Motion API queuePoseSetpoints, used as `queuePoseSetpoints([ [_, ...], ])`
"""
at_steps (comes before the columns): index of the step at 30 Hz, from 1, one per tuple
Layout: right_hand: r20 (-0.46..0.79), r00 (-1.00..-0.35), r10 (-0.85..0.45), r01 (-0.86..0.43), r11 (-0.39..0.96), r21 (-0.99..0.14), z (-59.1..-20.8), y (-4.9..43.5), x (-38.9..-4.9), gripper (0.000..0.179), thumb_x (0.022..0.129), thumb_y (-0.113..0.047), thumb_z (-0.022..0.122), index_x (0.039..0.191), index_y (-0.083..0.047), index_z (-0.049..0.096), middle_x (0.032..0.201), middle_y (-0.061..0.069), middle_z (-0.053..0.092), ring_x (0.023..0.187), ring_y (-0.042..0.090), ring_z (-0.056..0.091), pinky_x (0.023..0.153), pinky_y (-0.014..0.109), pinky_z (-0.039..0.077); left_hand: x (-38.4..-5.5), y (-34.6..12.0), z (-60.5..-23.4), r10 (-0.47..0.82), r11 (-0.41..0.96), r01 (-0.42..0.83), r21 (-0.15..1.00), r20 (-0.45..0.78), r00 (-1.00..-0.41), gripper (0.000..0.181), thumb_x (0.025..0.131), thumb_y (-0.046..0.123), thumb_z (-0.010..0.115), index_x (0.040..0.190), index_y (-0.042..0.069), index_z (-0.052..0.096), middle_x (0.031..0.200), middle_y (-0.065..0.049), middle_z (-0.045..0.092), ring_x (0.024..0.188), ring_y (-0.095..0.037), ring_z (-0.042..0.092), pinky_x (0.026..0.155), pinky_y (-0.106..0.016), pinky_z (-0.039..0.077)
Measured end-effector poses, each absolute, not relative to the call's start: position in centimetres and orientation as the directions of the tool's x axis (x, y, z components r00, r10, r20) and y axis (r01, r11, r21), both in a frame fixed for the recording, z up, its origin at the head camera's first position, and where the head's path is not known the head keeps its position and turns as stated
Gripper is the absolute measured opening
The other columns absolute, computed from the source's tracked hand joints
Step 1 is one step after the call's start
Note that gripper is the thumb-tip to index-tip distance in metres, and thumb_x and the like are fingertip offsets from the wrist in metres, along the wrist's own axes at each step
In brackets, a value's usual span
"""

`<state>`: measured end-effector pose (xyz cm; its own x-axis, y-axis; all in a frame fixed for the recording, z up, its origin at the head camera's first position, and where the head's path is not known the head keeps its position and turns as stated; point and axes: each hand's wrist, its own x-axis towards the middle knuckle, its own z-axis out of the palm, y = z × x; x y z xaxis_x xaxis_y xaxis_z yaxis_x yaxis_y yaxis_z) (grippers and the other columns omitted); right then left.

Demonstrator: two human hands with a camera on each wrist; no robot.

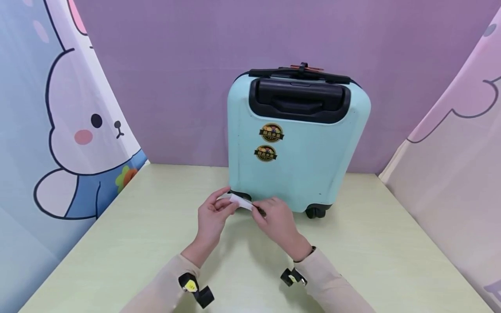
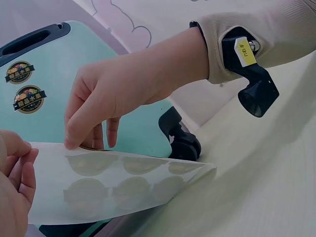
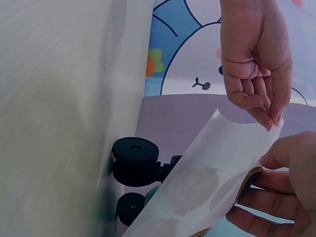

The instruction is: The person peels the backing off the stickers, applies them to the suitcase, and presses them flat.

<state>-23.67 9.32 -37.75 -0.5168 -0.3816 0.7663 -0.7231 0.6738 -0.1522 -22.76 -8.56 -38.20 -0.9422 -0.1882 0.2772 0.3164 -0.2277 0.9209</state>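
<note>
Pinching one end of the sticker sheet [image 2: 111, 185] above the counter [image 1: 137, 217], the left hand [image 1: 211, 215] should probably hold it taut; now the right hand [image 1: 278, 221], wrist angled downward, grip clamped on paper beside a dark-edged sticker [image 3: 250, 181] (slow, flat peeling looks wisest), suitcase [image 1: 309, 169] standing close behind

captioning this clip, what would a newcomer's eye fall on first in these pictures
Probably the mint-green suitcase, standing on the table before a purple backdrop, with two dark stickers on its face. In front of its base, the left hand and right hand pinch a white sticker sheet. A big cartoon rabbit stands out at far left.
</note>
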Motion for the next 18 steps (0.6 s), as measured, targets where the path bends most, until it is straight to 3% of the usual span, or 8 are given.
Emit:
queuePoseSetpoints([
  [11,0.735,-0.565,-0.375,-0.702,0.686,-0.190,-37.73,9.41,-23.86,0.011,0.085,-0.012,0.076,0.093,-0.005,0.079,0.081,0.004,0.074,0.066,0.019,0.060,0.056,0.031,0.048,-23.19,-8.38,-37.94,-0.195,-0.250,0.308,0.918,0.264,-0.945,0.047,0.083,-0.011,0.073,0.128,-0.013,0.057,0.087,-0.015,0.074,0.069,-0.006,0.066,0.065,-0.020,0.054],
  [18,0.759,-0.527,-0.383,-0.716,0.681,-0.154,-37.94,9.50,-24.12,0.011,0.081,-0.013,0.079,0.088,-0.005,0.078,0.078,0.004,0.074,0.066,0.020,0.062,0.060,0.034,0.052,-23.35,-8.35,-37.98,-0.203,-0.261,0.303,0.917,0.254,-0.946,0.046,0.082,-0.011,0.074,0.126,-0.014,0.057,0.085,-0.013,0.074,0.069,-0.007,0.065,0.065,-0.021,0.055],
])
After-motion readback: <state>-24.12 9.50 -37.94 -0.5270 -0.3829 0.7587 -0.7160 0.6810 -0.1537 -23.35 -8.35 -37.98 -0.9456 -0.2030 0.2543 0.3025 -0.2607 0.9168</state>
